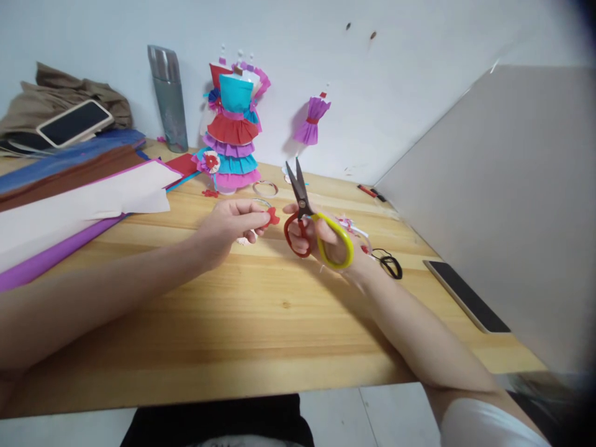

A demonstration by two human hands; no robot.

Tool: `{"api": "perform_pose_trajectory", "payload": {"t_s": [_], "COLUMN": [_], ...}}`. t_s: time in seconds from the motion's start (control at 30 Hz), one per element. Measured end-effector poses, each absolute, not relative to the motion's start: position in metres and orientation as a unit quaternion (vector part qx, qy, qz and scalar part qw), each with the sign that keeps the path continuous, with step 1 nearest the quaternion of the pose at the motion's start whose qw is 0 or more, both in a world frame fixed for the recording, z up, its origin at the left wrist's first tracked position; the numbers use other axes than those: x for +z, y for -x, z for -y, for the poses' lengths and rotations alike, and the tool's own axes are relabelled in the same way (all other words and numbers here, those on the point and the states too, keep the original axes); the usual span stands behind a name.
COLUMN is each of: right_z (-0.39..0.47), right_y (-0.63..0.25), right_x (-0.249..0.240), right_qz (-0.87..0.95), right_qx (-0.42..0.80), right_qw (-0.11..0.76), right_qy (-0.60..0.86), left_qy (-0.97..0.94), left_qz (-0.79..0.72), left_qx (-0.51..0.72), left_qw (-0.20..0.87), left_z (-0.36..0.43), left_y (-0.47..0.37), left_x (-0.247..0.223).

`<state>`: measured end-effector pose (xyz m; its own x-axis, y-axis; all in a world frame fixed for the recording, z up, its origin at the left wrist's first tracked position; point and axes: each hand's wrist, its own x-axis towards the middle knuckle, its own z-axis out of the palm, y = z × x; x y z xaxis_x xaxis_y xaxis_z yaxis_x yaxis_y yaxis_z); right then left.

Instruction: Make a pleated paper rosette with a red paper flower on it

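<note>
Between the fingertips of my left hand (235, 226) is a small red paper piece (272, 217), over the middle of the wooden table (242, 323). My right hand (321, 233) holds scissors (302, 205) by one red and one yellow handle loop, with fingers through both. The dark blades point up and away, slightly parted, and do not touch the red piece. Behind my left hand stands a layered dress of ruffled paper (233, 130) in turquoise, red, purple and pink. A small red cutout (210, 194) lies at its base.
Paper sheets (84, 195) cover the left side. A bottle (168, 99) stands behind them, near a phone (75, 123) on brown cloth. A small purple dress (313, 121) is against the wall. Right of my right hand lie a black band (392, 267) and a second phone (465, 297).
</note>
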<state>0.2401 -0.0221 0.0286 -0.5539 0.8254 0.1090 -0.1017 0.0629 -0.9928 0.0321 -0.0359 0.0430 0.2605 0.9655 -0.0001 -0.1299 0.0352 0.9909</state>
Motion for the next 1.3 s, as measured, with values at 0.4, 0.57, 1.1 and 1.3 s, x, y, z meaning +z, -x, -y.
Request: {"api": "perform_pose_trajectory", "payload": {"t_s": [0.4,0.57,1.1,1.3], "right_z": [0.040,0.044,0.049,0.050], "right_y": [-0.227,-0.224,-0.218,-0.217], "right_x": [0.012,0.012,0.011,0.010], "right_qz": [0.781,0.783,0.777,0.770], "right_qx": [0.448,0.440,0.422,0.431], "right_qw": [0.312,0.312,0.322,0.323], "right_qy": [0.303,0.310,0.338,0.342], "left_qy": [-0.543,-0.551,-0.568,-0.574], "left_qz": [-0.389,-0.418,-0.430,-0.436], "left_qx": [0.461,0.454,0.461,0.457], "left_qw": [0.585,0.561,0.529,0.521], "left_z": [0.036,0.035,0.036,0.037], "left_y": [-0.031,-0.032,-0.034,-0.034], "left_x": [0.039,0.038,0.037,0.039]}}
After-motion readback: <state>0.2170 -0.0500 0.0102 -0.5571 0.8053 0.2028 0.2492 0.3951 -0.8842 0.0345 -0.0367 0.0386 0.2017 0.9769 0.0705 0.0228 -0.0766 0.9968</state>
